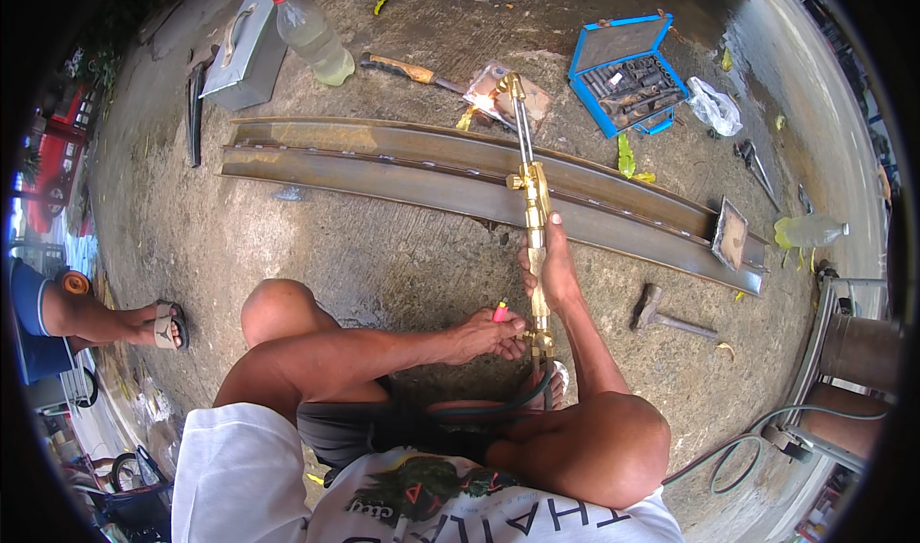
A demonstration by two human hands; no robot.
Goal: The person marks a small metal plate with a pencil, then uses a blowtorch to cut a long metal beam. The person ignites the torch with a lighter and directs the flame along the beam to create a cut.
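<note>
My right hand (556,265) is closed around the handle of a brass cutting torch (536,227). The torch points away from me, across the steel beam (383,174). Its head is over a small rusty metal plate (537,107), where a bright orange-white glow shows. Low on the torch, my left hand (489,337) has its fingers at the valve end, partly hidden. A small pink thing with a yellow top, like a lighter (500,311), sticks up from that hand. Dark hoses (498,409) run from the torch's rear past my legs.
Beyond the beam are a wooden-handled tool (402,68), a red-capped bottle (311,40), a grey metal box (247,54) and a blue socket case (599,107). A hammer (671,315) lies right; a metal plate (730,233) leans on the beam. Another person's foot (165,327) is left.
</note>
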